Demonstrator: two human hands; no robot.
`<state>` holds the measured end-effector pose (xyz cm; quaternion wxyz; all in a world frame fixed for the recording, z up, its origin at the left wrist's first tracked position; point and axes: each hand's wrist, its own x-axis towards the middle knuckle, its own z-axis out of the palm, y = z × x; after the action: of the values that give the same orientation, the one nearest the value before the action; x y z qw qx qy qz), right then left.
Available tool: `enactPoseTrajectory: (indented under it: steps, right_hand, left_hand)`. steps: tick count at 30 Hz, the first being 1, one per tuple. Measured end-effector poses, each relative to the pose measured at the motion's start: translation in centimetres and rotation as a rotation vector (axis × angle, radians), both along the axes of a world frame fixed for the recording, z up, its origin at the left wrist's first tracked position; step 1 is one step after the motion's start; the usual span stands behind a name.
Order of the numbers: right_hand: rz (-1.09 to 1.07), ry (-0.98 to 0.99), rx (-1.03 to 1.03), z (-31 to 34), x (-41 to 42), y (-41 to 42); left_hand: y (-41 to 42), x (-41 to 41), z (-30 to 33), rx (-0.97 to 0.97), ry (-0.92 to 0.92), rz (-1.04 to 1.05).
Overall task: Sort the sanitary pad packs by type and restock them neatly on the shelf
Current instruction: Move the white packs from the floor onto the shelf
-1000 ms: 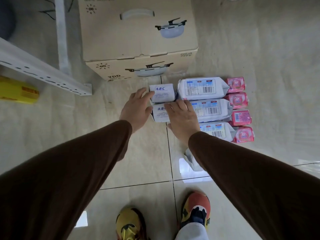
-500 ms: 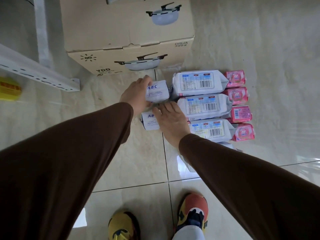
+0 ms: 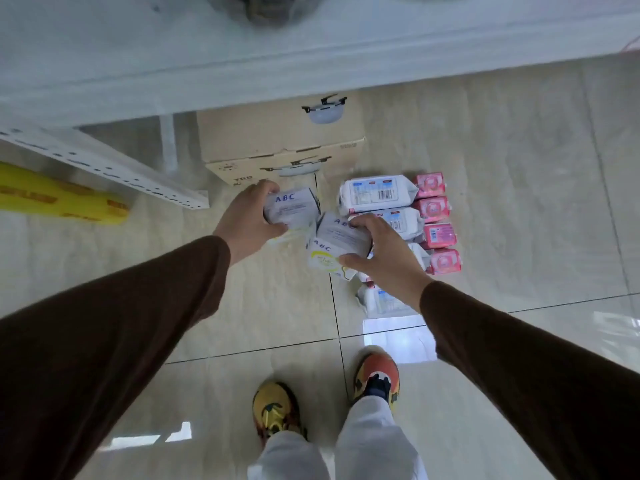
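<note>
My right wrist and sleeve hide part of the lowest white packs (image 3: pixel 381 301) on the floor, so I cannot count them, and the print on every pack below the letters is too blurred to read. The top of the view is a pale shelf edge (image 3: pixel 311 64), its contents smeared. My left hand (image 3: pixel 244 220) curls round one ABC pack (image 3: pixel 291 207), thumb underneath, fingers over its far end. My right hand (image 3: pixel 379 252) grips a stack of ABC packs (image 3: pixel 337 245), fingers over the top and thumb against the near side; how many are in it I cannot tell. Both loads sit above the tiled floor (image 3: pixel 502 168), just left of the row of white packs (image 3: pixel 375 194) and the pink packs (image 3: pixel 436 221) beside them, in front of a cardboard box (image 3: pixel 277 143)
</note>
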<state>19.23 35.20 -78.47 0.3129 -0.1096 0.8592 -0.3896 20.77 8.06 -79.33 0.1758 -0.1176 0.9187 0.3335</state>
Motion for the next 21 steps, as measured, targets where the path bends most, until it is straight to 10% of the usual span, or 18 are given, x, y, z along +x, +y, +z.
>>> enactPoseTrajectory:
  steps: [21]
  right_hand:
    - [-0.180,0.225,-0.204,56.0,3.1,8.8]
  left_hand:
    - [4.1,8.6,54.8,0.401,0.228,0.120]
